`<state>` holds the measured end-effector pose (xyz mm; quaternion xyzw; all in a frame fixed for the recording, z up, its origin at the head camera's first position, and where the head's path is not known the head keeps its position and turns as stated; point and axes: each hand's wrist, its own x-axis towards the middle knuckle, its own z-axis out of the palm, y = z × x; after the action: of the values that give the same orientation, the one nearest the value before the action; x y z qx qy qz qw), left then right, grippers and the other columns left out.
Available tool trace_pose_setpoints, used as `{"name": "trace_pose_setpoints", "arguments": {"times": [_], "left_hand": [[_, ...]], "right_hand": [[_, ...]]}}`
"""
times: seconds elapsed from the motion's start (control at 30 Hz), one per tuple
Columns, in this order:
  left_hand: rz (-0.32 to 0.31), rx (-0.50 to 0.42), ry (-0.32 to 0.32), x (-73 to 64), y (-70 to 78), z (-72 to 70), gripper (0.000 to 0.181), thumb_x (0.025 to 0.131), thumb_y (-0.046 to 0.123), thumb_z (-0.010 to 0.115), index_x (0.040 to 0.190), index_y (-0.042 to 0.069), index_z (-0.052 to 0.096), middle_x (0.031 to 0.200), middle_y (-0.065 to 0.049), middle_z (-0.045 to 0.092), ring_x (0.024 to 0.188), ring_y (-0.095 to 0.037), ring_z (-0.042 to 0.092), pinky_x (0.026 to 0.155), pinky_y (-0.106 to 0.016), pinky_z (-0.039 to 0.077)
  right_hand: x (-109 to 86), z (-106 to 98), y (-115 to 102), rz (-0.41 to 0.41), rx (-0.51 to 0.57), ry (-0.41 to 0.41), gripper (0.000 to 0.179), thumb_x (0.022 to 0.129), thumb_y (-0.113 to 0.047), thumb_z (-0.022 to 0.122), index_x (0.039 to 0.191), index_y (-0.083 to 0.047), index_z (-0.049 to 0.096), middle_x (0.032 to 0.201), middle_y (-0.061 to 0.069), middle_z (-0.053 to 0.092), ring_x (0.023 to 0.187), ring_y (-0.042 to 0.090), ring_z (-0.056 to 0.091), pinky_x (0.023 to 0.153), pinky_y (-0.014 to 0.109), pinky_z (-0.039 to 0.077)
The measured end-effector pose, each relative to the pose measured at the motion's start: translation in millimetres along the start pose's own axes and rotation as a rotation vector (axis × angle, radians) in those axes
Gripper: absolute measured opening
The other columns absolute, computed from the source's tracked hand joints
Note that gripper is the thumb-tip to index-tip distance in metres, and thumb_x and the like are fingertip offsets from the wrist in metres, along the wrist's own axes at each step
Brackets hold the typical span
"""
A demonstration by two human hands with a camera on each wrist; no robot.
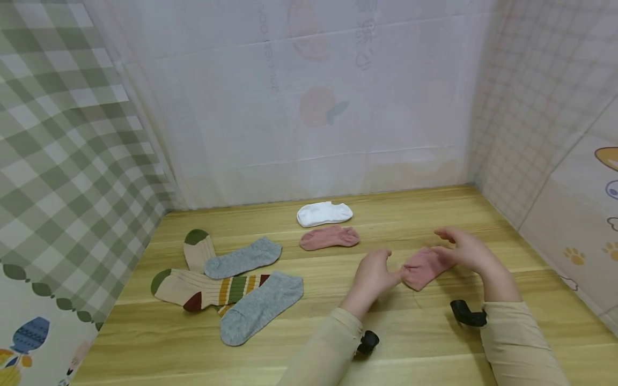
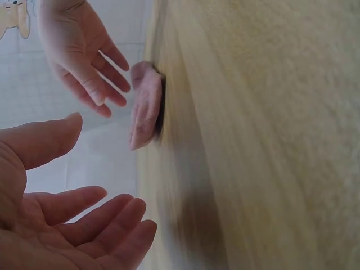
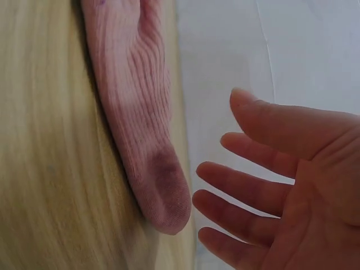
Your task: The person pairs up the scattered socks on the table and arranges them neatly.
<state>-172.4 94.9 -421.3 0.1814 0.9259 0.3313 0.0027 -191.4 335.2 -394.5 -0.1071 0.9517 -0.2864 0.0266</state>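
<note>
A pink ribbed sock (image 1: 425, 268) lies on the wooden table between my two hands. My left hand (image 1: 375, 279) is at its near left end, with fingers spread and nothing held; the left wrist view shows this hand (image 2: 84, 219) apart from the sock (image 2: 147, 107). Over the other end hovers my right hand (image 1: 470, 252), its thumb and fingers parted. In the right wrist view the sock's darker toe (image 3: 166, 197) lies just beside the fingertips of that hand (image 3: 281, 185). A second pink sock (image 1: 330, 237) rests farther back, left of my hands.
A white sock (image 1: 324, 214) lies at the back of the table (image 1: 376, 354). To the left are two grey socks (image 1: 263, 308) and cream socks (image 1: 193, 287) with green and striped parts, partly overlapping. Cloth-covered walls (image 1: 309, 134) stand behind and on both sides.
</note>
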Motion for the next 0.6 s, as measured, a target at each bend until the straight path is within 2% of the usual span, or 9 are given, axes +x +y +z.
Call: {"name": "trace_pose_setpoints", "arguments": {"times": [0.2,0.33,0.6], "left_hand": [[-0.043,-0.028,-0.034,2.7,1.0,3.9,0.047,0.083,0.032,0.077,0.119,0.004,0.068,0.114,-0.006,0.069,0.105,-0.018,0.064,0.089,-0.024,0.049],[-0.060,-0.022,-0.051,5.0,1.6,6.3,0.049,0.080,0.032,0.079,0.120,0.005,0.069,0.113,-0.005,0.069,0.105,-0.017,0.063,0.088,-0.024,0.049],[-0.100,-0.006,-0.079,9.8,4.1,11.1,0.047,0.081,0.033,0.078,0.120,0.009,0.069,0.112,-0.002,0.068,0.103,-0.015,0.063,0.087,-0.023,0.048]], "right_hand": [[-0.2,0.2,9.7,0.007,-0.005,-0.039,0.054,0.095,-0.016,0.066,0.131,0.020,0.046,0.128,0.045,0.046,0.117,0.061,0.044,0.093,0.067,0.039],[-0.3,0.6,15.2,0.011,-0.011,-0.062,0.053,0.094,-0.011,0.066,0.130,0.022,0.045,0.125,0.044,0.050,0.114,0.060,0.048,0.092,0.066,0.040],[1.7,0.1,19.6,0.064,-0.031,-0.090,0.054,0.095,-0.015,0.067,0.129,0.022,0.045,0.116,0.043,0.054,0.110,0.059,0.051,0.090,0.065,0.042]]}}
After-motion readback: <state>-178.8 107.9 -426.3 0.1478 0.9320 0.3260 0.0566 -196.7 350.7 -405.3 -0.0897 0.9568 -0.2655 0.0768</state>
